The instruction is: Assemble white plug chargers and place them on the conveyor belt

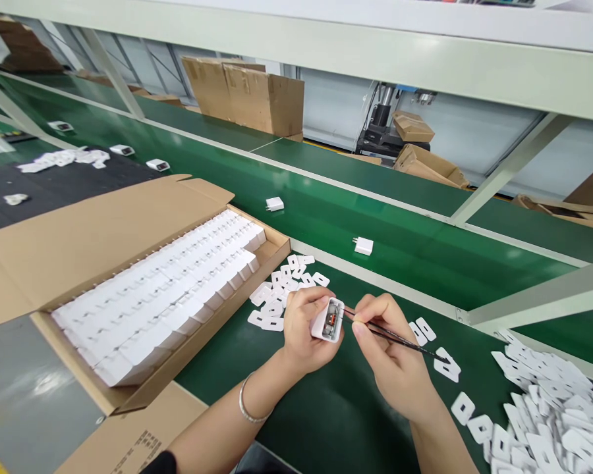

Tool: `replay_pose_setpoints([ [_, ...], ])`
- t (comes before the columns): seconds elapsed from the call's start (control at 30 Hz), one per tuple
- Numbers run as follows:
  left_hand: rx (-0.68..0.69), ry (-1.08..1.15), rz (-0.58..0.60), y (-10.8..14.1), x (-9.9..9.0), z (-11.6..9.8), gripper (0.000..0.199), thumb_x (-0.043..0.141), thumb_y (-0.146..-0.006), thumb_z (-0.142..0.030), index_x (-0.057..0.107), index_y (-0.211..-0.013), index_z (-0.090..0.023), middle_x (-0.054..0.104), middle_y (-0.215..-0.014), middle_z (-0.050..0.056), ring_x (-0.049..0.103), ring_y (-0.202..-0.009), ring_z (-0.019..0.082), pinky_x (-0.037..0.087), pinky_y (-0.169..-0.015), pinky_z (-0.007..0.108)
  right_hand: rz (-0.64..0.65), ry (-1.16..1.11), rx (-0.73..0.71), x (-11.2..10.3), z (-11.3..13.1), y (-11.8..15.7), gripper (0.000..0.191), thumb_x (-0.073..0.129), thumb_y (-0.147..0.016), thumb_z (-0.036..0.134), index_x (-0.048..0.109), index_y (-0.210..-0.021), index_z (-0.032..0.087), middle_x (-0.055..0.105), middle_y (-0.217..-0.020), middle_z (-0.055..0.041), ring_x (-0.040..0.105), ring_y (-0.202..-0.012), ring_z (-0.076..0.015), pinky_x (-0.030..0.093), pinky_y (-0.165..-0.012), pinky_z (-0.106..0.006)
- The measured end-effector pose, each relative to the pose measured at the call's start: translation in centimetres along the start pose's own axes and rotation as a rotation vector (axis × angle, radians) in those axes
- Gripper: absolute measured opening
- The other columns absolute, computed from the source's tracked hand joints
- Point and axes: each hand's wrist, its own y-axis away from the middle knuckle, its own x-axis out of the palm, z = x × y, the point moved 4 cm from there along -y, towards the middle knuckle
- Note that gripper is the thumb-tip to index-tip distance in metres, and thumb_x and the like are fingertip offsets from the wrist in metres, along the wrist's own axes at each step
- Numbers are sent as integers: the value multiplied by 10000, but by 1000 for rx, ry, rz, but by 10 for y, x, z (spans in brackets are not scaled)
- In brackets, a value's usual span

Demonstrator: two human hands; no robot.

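My left hand is closed around a white charger housing. Its open end faces up and toward the right, showing metal and orange-red parts inside. A pair of dark tweezers is pinched in my right hand, close to the right of the housing. The tweezers' thin tips are at or near the open end; whether they touch it I cannot tell. Loose white cover plates with rectangular cutouts lie beyond my left hand, and a few more, including one plate, lie around my right hand.
An open cardboard box on the left holds rows of white charger housings. A large heap of white plates lies at the right. Two white plug chargers rest on the green belt behind a pale metal rail.
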Motion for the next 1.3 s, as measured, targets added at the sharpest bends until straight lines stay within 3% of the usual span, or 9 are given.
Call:
replay_pose_setpoints([
  [0.2,11,-15,-10,-2,-1,-1,469,715,-854,-161,494,-1262,-224,656,-1073,88,698,-844,217,549,-713,394,-29,-35,13,-2,-3,1,123,578,-1081,333,550,-987,258,513,-903,2,473,-716,-145,397,-604,-284],
  [0.4,147,-135,-4,-8,0,-9,372,676,-868,-181,529,-1209,-204,703,-1003,77,695,-818,218,481,-728,395,-5,77,47,-1,-3,-1,135,568,-1084,324,556,-969,253,529,-883,5,491,-720,-150,414,-649,-303],
  [0.6,50,-76,-5,-8,1,-6,413,676,-840,-138,516,-1210,-230,686,-999,65,695,-835,217,523,-715,382,-33,-80,19,-7,-5,-3,145,590,-1071,345,553,-961,259,498,-882,1,471,-740,-162,378,-598,-295],
  [0.77,36,-38,5,-5,1,-4,445,714,-823,-135,520,-1217,-209,681,-1024,84,699,-873,237,531,-753,399,30,-49,31,-5,-4,-1,139,565,-1086,309,537,-963,249,483,-868,15,451,-729,-151,400,-684,-322],
  [1.3,21,-59,-3,-6,1,-4,418,709,-852,-163,513,-1215,-223,669,-1039,78,687,-859,223,530,-734,383,26,53,-9,-2,-5,0,113,529,-1102,303,527,-998,260,494,-872,15,468,-710,-148,370,-625,-299],
])
